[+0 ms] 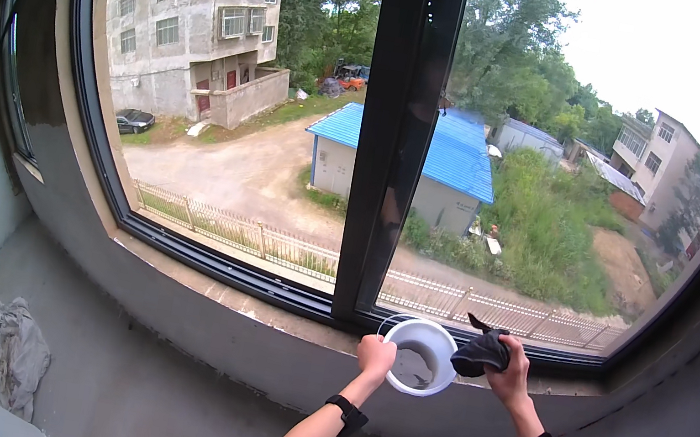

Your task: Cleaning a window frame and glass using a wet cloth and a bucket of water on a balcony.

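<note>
The white plastic bucket (429,334) is in front of you at the near side of the windowsill (297,315), slightly right of the window's dark central upright (383,131). Your left hand (377,353) is closed at its left rim, near the thin wire handle (392,316), which probably keeps it steady; whether the sill takes any of its weight, you cannot tell from here. Its mouth faces up toward you, so the shallow greyish liquid (411,372) inside shows and stays low, well below the rim.

Your right hand (513,375) grips a bunched dark cloth (480,353) just right of the bucket, around rim height; gathered like that, it seems easier to control with one hand, with a loose corner sticking up. Both hands are on the near side of the lower window frame (264,289), within easy reach of each other.

Farther off, crumpled plastic sheeting (15,352) lies on the floor (129,376) at left, well apart from your hands. Beyond the glass, a pale fence (263,239) runs before a blue-roofed shed (457,158).
</note>
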`<state>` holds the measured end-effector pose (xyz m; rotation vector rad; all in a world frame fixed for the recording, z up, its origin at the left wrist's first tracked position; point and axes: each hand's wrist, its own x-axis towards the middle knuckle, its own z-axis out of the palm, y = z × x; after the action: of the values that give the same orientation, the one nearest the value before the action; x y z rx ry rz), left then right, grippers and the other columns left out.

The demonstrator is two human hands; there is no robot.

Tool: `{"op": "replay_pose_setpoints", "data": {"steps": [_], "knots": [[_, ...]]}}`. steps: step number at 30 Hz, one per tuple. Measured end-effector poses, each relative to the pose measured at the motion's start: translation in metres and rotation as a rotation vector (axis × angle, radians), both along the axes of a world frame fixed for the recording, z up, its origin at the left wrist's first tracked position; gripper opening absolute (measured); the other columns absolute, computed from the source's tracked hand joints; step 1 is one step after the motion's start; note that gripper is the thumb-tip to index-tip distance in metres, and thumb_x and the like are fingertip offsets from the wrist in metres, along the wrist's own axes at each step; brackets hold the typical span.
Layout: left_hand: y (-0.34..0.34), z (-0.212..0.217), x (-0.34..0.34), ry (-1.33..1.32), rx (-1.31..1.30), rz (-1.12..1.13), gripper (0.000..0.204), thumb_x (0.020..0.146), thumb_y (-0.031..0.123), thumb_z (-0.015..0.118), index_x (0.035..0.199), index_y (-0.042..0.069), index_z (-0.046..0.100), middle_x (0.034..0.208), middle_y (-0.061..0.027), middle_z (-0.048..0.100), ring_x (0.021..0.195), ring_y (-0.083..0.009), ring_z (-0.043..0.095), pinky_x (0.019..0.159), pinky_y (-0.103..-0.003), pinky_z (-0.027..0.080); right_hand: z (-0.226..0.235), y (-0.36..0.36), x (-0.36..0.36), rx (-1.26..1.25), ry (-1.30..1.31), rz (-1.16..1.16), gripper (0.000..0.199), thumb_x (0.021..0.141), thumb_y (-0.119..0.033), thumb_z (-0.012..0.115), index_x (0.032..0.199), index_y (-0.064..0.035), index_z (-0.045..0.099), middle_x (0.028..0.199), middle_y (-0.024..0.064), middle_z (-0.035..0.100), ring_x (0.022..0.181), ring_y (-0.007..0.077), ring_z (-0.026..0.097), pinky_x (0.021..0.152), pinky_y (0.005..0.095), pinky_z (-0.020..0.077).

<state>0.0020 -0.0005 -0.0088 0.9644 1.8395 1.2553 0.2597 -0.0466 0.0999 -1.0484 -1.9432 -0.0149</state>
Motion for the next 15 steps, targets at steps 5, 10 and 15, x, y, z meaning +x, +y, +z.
{"op": "replay_pose_setpoints", "data": {"steps": [5, 10, 15], "knots": [[0.003, -0.011, -0.001, -0.075, 0.045, 0.006, 0.011, 0.066, 0.003, 0.054, 0.058, -0.002, 0.060, 0.055, -0.0117, 0.060, 0.054, -0.0202, 0.061, 0.055, -0.037, 0.045, -0.137, -0.126, 0.107, -0.441, 0.078, -0.585, 0.042, 0.070, -0.001, 0.064, 0.110, -0.0023, 0.052, 0.099, 0.0224, 0.062, 0.096, 0.0426, 0.060, 0.086, 0.0436, 0.0483], [-0.006, -0.005, -0.003, -0.161, 0.014, -0.025, 0.010, 0.064, 0.004, 0.054, 0.058, 0.000, 0.060, 0.058, -0.0178, 0.061, 0.059, -0.0331, 0.062, 0.059, -0.043, 0.046, -0.207, -0.347, 0.240, -0.999, -0.158, -1.090, 0.079, 0.085, -0.039, 0.063, 0.150, -0.0115, 0.028, 0.131, 0.0281, 0.052, 0.118, 0.0485, 0.051, 0.101, 0.0540, 0.0391], [-0.001, -0.007, -0.005, -0.142, 0.062, -0.022, 0.010, 0.065, 0.005, 0.053, 0.058, 0.000, 0.059, 0.058, -0.0187, 0.060, 0.060, -0.0354, 0.062, 0.060, -0.044, 0.046, -0.161, -0.467, 0.337, -0.774, -0.418, -1.550, 0.060, 0.086, -0.043, 0.058, 0.134, -0.0083, 0.051, 0.114, 0.0238, 0.063, 0.102, 0.0420, 0.061, 0.084, 0.0522, 0.0498]]}}
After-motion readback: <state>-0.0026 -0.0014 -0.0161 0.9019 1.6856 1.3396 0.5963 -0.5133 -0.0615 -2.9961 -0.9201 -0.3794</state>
